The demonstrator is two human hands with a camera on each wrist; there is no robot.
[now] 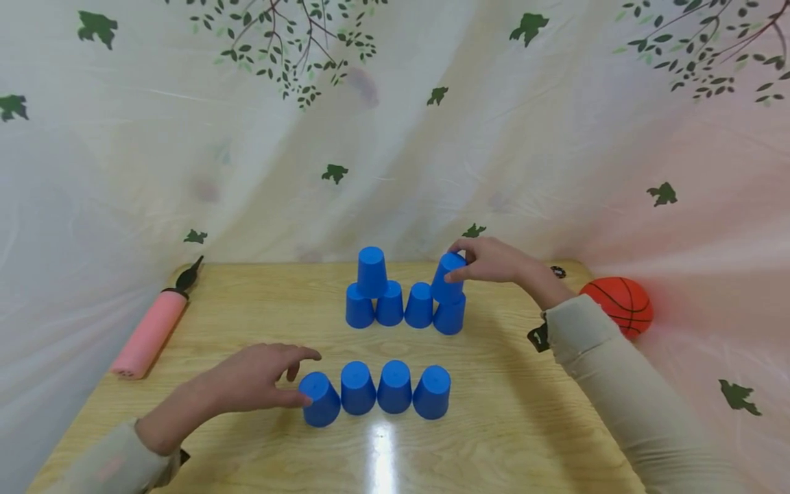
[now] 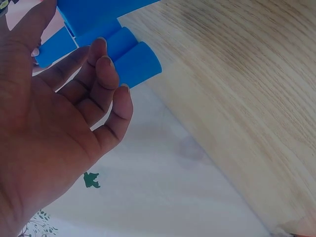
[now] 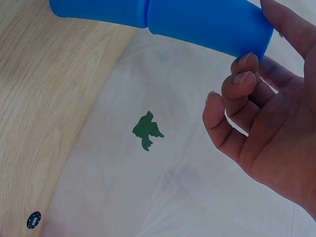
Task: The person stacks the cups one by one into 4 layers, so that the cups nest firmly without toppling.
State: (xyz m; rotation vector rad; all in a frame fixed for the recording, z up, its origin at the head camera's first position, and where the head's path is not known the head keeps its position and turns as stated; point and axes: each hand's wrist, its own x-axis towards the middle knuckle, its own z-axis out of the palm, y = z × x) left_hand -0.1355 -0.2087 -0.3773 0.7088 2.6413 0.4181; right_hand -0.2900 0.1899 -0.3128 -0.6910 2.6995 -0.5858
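Observation:
My right hand [image 1: 494, 261] pinches an upside-down blue cup [image 1: 446, 276] that stands on the right end of the back group. In the right wrist view its thumb and fingertips grip that cup [image 3: 212, 24] near its base. Another upturned cup [image 1: 372, 271] sits across the two left cups of the back row. My left hand [image 1: 259, 377] is at the leftmost cup [image 1: 322, 405] of the front row, thumb against its side and forefinger stretched out above it. In the left wrist view the other fingers are loosely bent beside the cup [image 2: 98, 15].
Several upturned blue cups [image 1: 395, 387] line the front row. A pink hand pump [image 1: 151, 333] lies at the table's left edge. An orange basketball [image 1: 620, 305] is at the right edge, near a black chip [image 1: 558, 272]. A leaf-printed sheet [image 1: 395, 137] hangs behind the wooden table [image 1: 247, 309].

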